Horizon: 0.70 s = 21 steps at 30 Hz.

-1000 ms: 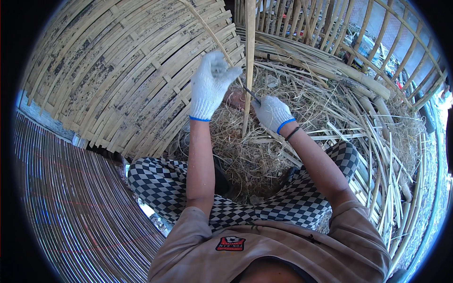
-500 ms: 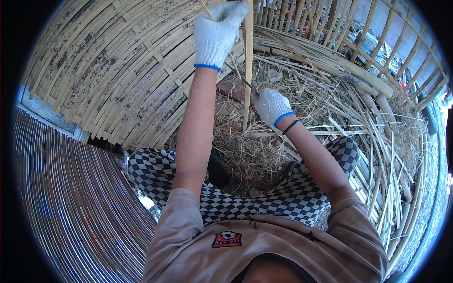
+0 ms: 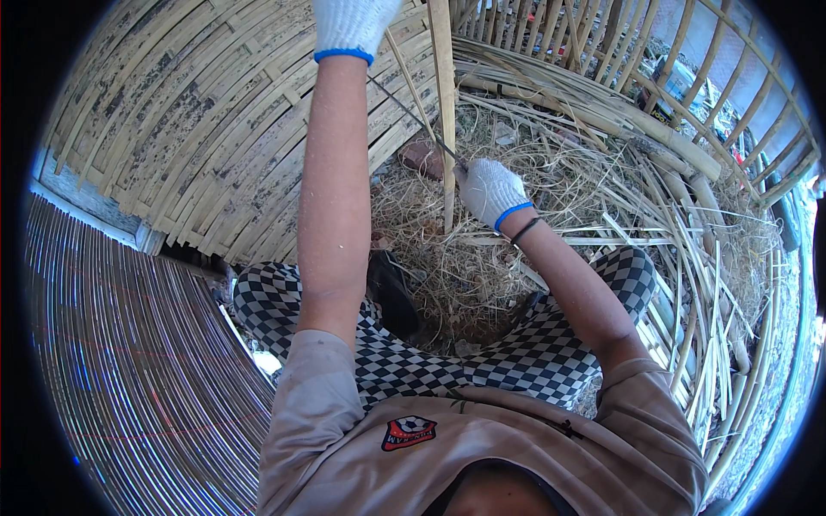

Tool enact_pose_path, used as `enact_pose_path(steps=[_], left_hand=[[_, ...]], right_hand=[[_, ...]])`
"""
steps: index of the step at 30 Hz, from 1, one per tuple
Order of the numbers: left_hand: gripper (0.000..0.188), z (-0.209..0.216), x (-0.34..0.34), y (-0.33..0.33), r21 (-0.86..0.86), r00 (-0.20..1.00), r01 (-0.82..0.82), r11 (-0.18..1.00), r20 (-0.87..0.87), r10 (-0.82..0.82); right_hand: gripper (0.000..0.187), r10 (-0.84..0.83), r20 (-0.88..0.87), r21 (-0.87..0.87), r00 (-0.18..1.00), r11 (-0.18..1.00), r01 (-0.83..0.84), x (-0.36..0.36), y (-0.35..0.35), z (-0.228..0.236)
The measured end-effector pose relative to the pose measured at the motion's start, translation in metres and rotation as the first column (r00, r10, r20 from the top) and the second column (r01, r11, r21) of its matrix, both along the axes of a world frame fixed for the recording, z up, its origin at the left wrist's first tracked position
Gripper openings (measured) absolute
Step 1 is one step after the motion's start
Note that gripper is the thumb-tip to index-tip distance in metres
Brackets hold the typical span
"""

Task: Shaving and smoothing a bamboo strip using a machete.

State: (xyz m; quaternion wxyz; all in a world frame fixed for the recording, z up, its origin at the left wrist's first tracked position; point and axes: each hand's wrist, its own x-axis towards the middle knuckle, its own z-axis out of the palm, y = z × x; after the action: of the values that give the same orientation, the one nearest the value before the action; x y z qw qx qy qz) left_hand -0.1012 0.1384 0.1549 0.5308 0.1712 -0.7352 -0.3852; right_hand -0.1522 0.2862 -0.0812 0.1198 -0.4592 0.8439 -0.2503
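My left hand (image 3: 354,24), in a white knit glove with a blue cuff, reaches to the top edge of the view. Its fingers are cut off there, so its grip is hidden. My right hand (image 3: 494,191), gloved alike, is closed around the handle end of a knife with a long, thin, dark blade (image 3: 413,119). The blade points up and left, crossing a wide upright bamboo strip (image 3: 444,95). A thinner bamboo strip (image 3: 406,72) slants down from beside my left hand towards the blade.
A woven bamboo panel (image 3: 215,120) rises at the left, above a ridged sheet (image 3: 146,361). Fibre shavings (image 3: 430,224) cover the ground between my checkered legs. Bamboo poles (image 3: 662,142) and loose strips (image 3: 688,318) lie at the right, below a slatted bamboo fence (image 3: 619,52).
My left hand has moved up and left, partly out of view. More of the blade and the thin strip shows now. My right hand has stayed nearly in place.
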Motion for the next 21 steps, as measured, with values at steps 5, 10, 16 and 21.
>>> enact_pose_path(steps=[5,10,16,21], left_hand=[[0.04,0.011,-0.007,-0.011,-0.282,1.0,0.002,0.959,-0.013,-0.006],[0.023,0.009,-0.011,-0.012,0.135,0.761,0.649,0.749,-0.096,-0.642],[0.028,0.008,0.002,-0.031,0.246,0.784,0.615,0.749,-0.093,-0.613],[0.032,0.016,0.011,-0.057,0.072,0.907,0.407,0.91,-0.151,-0.394]], right_hand=[[0.048,-0.001,-0.011,0.024,1.0,1.0,0.001,0.01,-0.004,-0.001],[0.046,0.085,0.104,-0.023,0.991,0.996,-0.083,0.011,-0.005,-0.003],[0.045,0.223,0.397,-0.157,0.891,0.972,-0.173,0.001,0.008,-0.015],[0.048,0.138,0.653,-0.072,0.745,0.99,-0.12,0.001,0.017,-0.021]])
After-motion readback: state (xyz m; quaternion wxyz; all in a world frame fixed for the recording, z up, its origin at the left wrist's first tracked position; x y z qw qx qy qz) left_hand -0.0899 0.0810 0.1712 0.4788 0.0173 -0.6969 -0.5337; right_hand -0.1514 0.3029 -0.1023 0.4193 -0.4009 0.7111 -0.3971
